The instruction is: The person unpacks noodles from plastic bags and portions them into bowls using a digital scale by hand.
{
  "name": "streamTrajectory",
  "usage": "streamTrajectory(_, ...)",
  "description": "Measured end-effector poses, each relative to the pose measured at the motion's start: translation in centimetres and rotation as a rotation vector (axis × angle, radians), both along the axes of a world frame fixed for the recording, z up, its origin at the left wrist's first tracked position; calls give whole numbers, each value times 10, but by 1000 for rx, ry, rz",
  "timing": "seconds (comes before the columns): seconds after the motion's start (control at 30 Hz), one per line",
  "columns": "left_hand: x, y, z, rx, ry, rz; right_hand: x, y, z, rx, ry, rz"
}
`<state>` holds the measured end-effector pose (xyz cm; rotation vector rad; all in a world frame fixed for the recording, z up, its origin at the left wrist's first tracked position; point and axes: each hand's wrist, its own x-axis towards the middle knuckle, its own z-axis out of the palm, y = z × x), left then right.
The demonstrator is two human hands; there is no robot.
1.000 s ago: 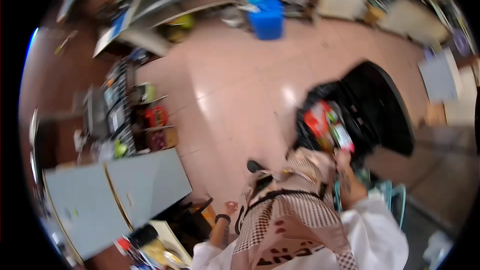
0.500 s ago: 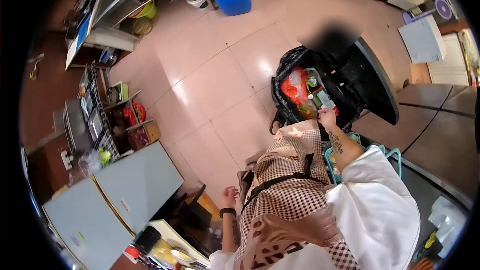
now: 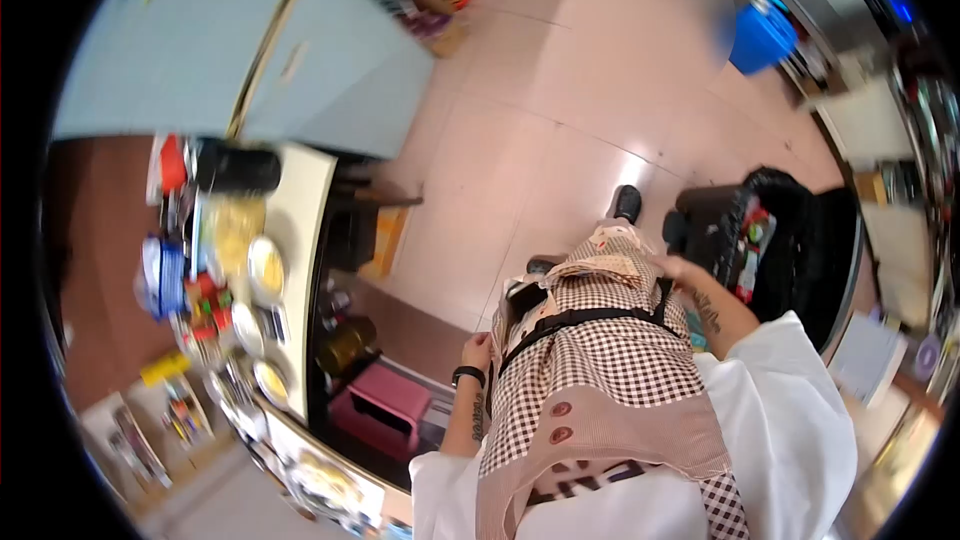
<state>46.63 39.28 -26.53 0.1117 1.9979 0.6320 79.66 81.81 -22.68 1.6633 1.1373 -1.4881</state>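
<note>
My left hand (image 3: 478,348), with a black band at the wrist, hangs loosely beside the checked apron (image 3: 600,325). Nothing shows in it, and its fingers are slightly bent. On the other side, my right hand (image 3: 676,268) is by the apron's lower edge, fingers stretched out and a little blurred, and I see nothing held there. To its right stands a black bin (image 3: 710,230) lined with a black bag, with red and clear packaging (image 3: 752,245) inside. The bin is apart from my hand.
At left a long counter (image 3: 305,195) carries bowls (image 3: 267,265), bottles and food. A pink stool (image 3: 390,395) is under it. A pale fridge (image 3: 350,50) stands at upper left, a blue jerrycan (image 3: 762,38) at upper right. Tiled floor (image 3: 510,155) lies ahead.
My view has swung left, bringing the counter into sight and moving the bin toward the right edge. My right hand has left the bin's rim and is now by the apron.
</note>
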Motion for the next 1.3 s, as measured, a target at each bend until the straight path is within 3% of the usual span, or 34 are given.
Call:
streamTrajectory(0.07, -14, -36, 7, -33, -105, 260, -11, -32, -82, 183, 500, -104)
streamTrajectory(0.17, -33, -61, 3, -42, -20, 376, -44, 23, -194, 577, 609, 516)
streamTrajectory(0.2, -36, -68, -1, -6, 11, 403, -104, 32, -107, 454, 383, 648)
streamTrajectory(0.23, -37, -76, -4, 17, 28, 412, -133, 40, -100, 538, 305, 827)
streamTrajectory(0.27, -39, -77, -1, 18, 30, 468, -184, 41, -42, 452, 230, 859)
streamTrajectory(0.3, -47, -73, 2, 30, 35, 515, -210, 59, -51, 517, 256, 1099)
streamTrajectory(0.37, -51, -77, -4, 5, 104, 480, -271, 72, -45, 475, 180, 1257)
streamTrajectory(0.47, -64, -71, -23, -11, 184, 493, -389, 81, -83, 449, 160, 1596)
streamTrajectory(0.53, -69, -73, -31, -30, 159, 593, -487, 61, -75, 574, 393, 1767)
streamTrajectory(0.57, -76, -72, -24, -55, 132, 644, -536, 50, -81, 594, 455, 1760)
streamTrajectory(0.6, -73, -77, -9, -7, 160, 616, -580, 24, -49, 587, 518, 1687)
streamTrajectory(0.67, -85, -83, -21, -28, 224, 593, -683, -18, 32, 439, 889, 1463)
streamTrajectory(0.7, -96, -82, -26, -70, 201, 631, -733, -36, 49, 403, 942, 1503)
streamTrajectory(0.73, -115, -67, 5, -147, 289, 671, -770, -52, 65, 355, 980, 1547)
streamTrajectory(0.83, -180, -46, 83, -219, 250, 961, -856, -117, 150, 226, 1141, 1538)
streamTrajectory(0.87, -178, -52, 64, -46, 316, 1151, -879, -137, 173, 216, 1207, 1548)
streamTrajectory(0.93, -213, -57, 78, -84, 426, 1148, -919, -175, 201, 257, 1427, 1457)
streamTrajectory(1.0, -246, -63, 96, -100, 498, 1161, -953, -213, 218, 211, 1606, 1258)
streamTrajectory(1.07, -272, -75, 107, -71, 507, 1191, -985, -248, 230, 444, 1771, 1187)
streamTrajectory(1.17, -318, -94, 129, -36, 520, 1157, -1031, -289, 229, 631, 1825, 1242)
streamTrajectory(1.3, -373, -152, 149, 116, 570, 1080, -1071, -329, 182, 899, 1571, 1498)
